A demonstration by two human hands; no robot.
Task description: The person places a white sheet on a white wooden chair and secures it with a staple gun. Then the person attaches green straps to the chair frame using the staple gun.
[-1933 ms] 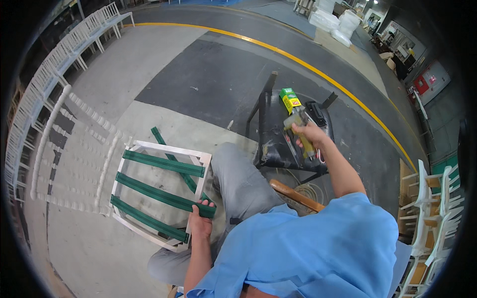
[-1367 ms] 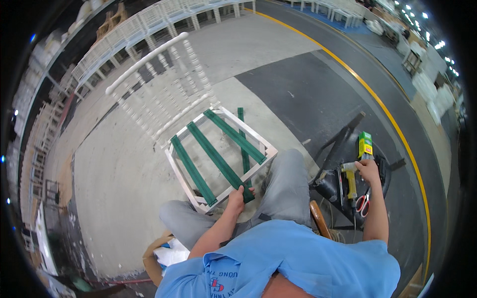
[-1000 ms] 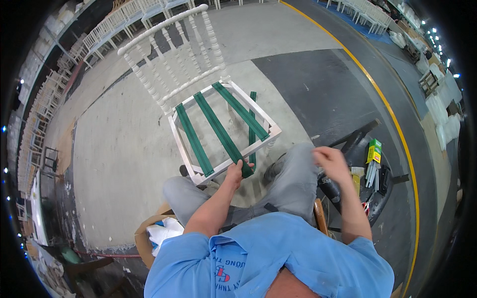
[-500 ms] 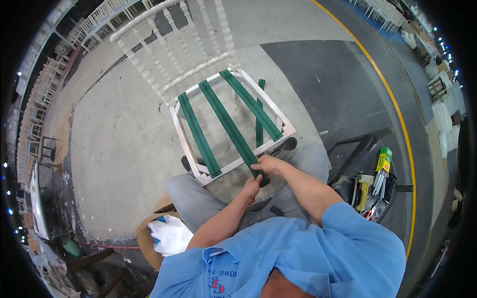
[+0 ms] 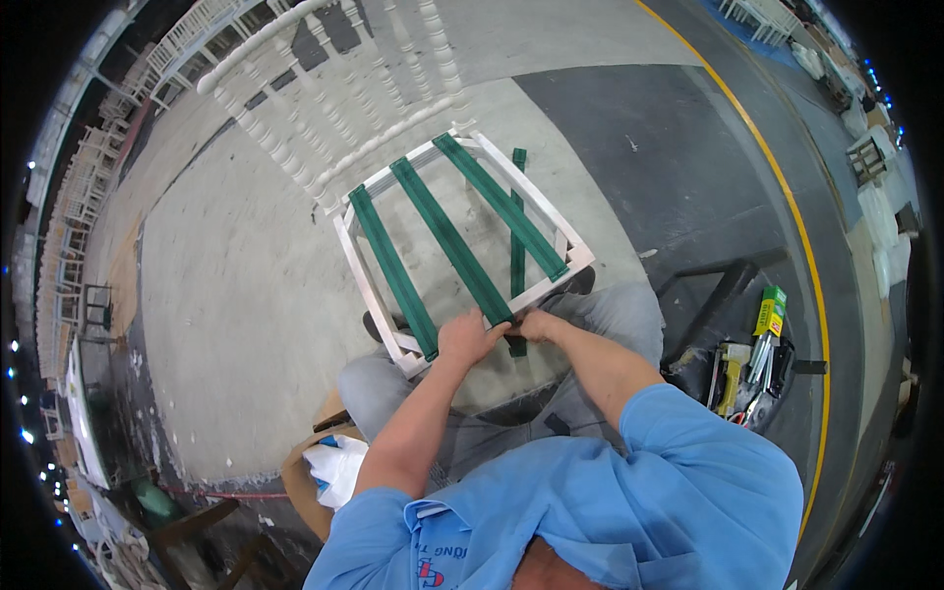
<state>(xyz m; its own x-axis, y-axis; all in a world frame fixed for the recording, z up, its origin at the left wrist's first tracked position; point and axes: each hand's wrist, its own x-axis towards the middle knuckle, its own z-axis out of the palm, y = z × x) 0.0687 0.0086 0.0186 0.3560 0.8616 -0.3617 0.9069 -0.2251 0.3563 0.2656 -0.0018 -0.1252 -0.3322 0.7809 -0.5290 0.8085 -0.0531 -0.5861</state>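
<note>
Head view, looking down: at the bottom of the frame is the person's blue short-sleeved shirt (image 5: pixel 610 492), with both bare forearms reaching up toward the centre. The left hand (image 5: pixel 470 336) and the right hand (image 5: pixel 539 324) meet side by side at the near rail of a white wooden chair seat frame (image 5: pixel 575 258), which rests against the person's grey-trousered knees. Both hands are closed around the near end of the middle green woven webbing strap (image 5: pixel 447 241), fingers curled over it where it crosses the rail; how tightly they pinch is hidden by the knuckles. The strap lies directly ahead of both hands, and its long axis runs away from them toward the upper centre-left of the frame, to the far rail. The left hand sits squarely on its end; the right hand is just beside, also near a loose crossing green strap (image 5: pixel 517 231) that stands more upright in the picture.

Two further green straps run parallel on either side. Beyond the seat rises the white turned-spindle chair back (image 5: pixel 334 93), tilted toward the upper left.

At lower left, just beside the left knee, a brown cardboard box (image 5: pixel 305 472) holds white crumpled material. At right centre, a dark metal stand (image 5: pixel 723 290) carries a cluster of hand tools (image 5: pixel 752 364), yellow and green among them, well apart from either hand.
</note>
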